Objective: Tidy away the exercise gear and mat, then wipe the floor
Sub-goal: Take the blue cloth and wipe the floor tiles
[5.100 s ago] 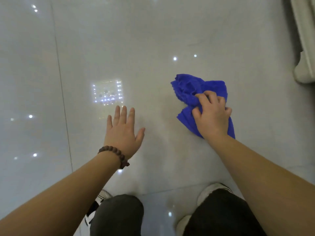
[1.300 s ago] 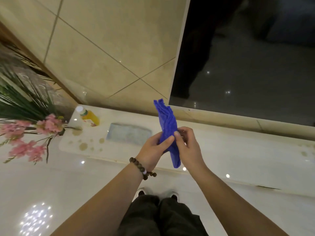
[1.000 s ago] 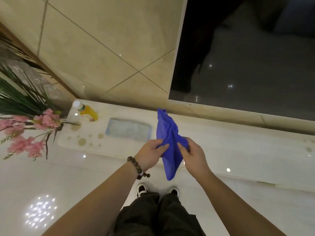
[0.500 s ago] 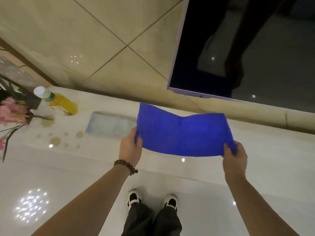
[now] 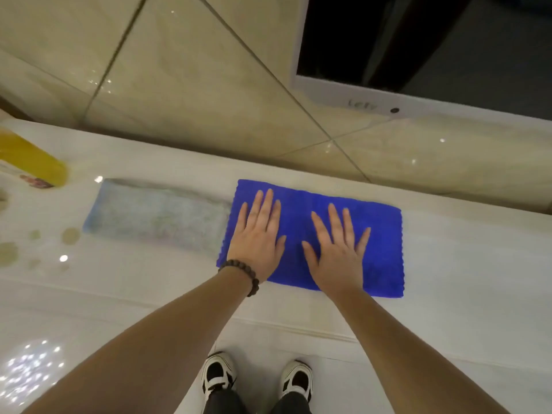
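A blue cloth, folded into a flat rectangle, lies on the white marble ledge in front of me. My left hand, with a bead bracelet at the wrist, lies flat on the cloth's left half, fingers straight. On the middle of the cloth, my right hand presses down with spread fingers. Neither hand grips anything.
A pale grey-blue folded cloth lies just left of the blue one. A yellow bottle stands at the far left beside brownish spots. A white-framed dark screen hangs on the tiled wall behind. My shoes stand on the glossy floor.
The blue cloth, held stretched in the air between both hands half a second ago, now lies on the ledge. Both hands let go of its ends and press flat on it.
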`<state>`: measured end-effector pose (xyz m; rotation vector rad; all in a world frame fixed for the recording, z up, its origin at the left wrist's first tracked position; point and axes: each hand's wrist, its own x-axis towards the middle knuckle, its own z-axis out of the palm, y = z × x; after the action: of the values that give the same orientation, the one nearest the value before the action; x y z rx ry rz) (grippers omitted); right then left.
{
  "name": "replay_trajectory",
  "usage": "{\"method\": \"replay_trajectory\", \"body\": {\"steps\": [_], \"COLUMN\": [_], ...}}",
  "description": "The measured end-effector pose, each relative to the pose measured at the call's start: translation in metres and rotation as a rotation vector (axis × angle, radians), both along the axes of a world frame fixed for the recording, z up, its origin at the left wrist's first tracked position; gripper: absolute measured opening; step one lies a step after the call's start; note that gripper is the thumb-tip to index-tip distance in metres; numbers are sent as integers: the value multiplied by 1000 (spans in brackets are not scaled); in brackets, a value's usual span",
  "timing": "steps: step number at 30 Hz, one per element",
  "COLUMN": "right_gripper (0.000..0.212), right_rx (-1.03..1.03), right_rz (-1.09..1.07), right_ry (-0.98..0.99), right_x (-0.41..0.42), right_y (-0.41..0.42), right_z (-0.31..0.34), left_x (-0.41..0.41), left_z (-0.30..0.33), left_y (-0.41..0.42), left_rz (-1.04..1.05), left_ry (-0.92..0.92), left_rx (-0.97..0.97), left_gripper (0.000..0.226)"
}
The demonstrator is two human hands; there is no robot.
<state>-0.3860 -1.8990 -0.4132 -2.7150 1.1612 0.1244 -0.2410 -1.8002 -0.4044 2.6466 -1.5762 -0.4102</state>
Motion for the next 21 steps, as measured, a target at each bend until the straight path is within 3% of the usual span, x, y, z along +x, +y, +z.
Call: {"method": "replay_trajectory", "body": {"steps": [3, 8, 12, 17, 21], "right_gripper": [67, 68, 59, 51, 54], "right_rx": [6, -9, -21, 54, -44], "right_rz": [47, 66, -40, 239, 57], "right_ry": [129, 172, 85, -8, 42], "right_x": [1, -35, -10, 31, -24], "right_y": [-1, -6, -4, 0, -48], "right_z": [-22, -27, -16, -24, -32], "left_x": [-2, -39, -38, -29, -27], "left_z": [-24, -29, -29, -35, -37], "left_y": [0, 6, 5, 10, 10], "left_rz": [44, 34, 58, 86, 111], "left_ry": [-1, 30, -22, -60, -48], "left_rx": [119, 121, 118, 95, 72], "left_gripper": [74, 80, 82, 82, 82]}}
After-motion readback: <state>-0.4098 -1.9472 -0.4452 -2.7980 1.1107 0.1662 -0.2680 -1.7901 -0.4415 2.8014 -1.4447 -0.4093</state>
